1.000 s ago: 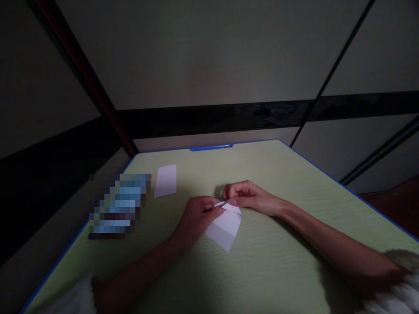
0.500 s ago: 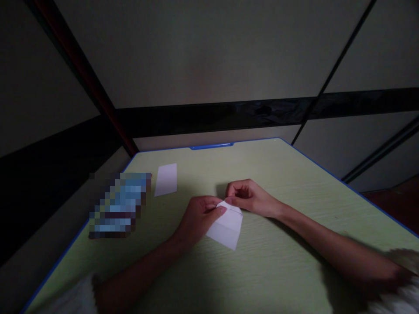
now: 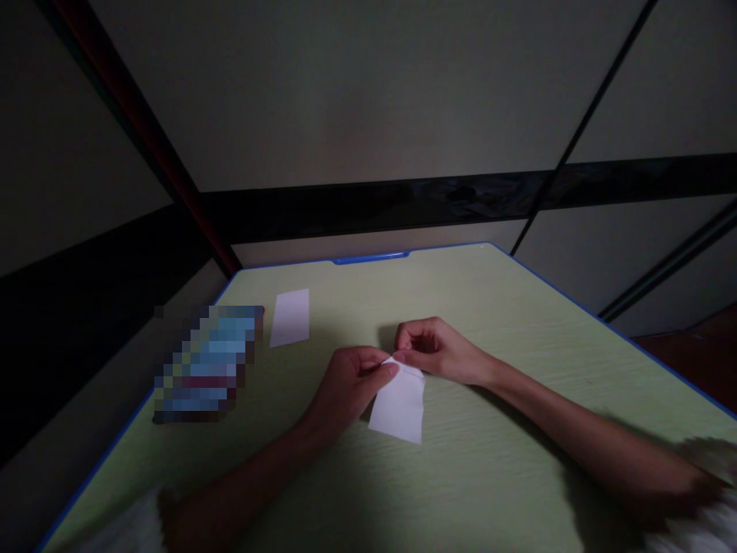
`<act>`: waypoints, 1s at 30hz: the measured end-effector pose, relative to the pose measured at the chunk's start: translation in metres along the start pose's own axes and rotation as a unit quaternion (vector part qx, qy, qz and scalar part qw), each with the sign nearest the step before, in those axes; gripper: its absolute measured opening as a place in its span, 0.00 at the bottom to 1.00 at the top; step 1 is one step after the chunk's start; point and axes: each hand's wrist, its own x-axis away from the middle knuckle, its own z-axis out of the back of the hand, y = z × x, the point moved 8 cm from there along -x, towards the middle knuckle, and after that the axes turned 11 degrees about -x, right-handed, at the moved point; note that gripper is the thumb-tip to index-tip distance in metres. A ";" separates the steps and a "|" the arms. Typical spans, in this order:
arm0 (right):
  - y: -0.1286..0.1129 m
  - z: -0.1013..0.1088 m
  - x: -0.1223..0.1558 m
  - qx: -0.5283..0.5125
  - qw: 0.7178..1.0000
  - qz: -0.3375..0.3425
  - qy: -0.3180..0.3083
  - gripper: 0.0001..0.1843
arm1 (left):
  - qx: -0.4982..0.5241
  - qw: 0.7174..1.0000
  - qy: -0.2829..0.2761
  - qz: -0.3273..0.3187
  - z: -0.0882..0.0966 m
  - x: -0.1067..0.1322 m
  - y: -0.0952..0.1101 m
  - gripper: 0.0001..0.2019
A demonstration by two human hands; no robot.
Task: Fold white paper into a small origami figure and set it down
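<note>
A small piece of white paper [image 3: 398,411] is held between my two hands over the middle of the table, with a crease across its upper part. My left hand [image 3: 351,384] pinches its upper left corner, thumb on top. At the top edge, the thumb and curled fingers of my right hand [image 3: 429,346] close on the paper too. The fingertips of both hands nearly meet there. What lies under my thumbs is hidden.
Another white sheet [image 3: 290,318] lies flat at the back left of the pale green table [image 3: 507,445], which has a blue edge. Left of that sheet is a blurred-out bluish object [image 3: 210,365]. Dark cabinet panels [image 3: 368,100] stand right behind the table.
The lower part of the paper has swung slightly and now hangs flatter, without the fold line seen across its middle before. Both hands keep their grip in nearly the same place.
</note>
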 end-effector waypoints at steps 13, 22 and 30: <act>-0.003 0.003 -0.001 -0.085 0.994 0.031 0.060 0.12 | -0.031 0.995 0.091 -0.034 0.014 0.003 0.006 0.10; 0.005 0.005 0.000 -0.157 0.979 0.006 0.128 0.15 | -0.075 0.981 0.164 -0.077 0.023 0.013 0.014 0.08; -0.003 0.010 0.004 -0.045 0.986 0.040 0.158 0.16 | -0.075 0.982 0.160 -0.064 0.024 0.009 0.012 0.08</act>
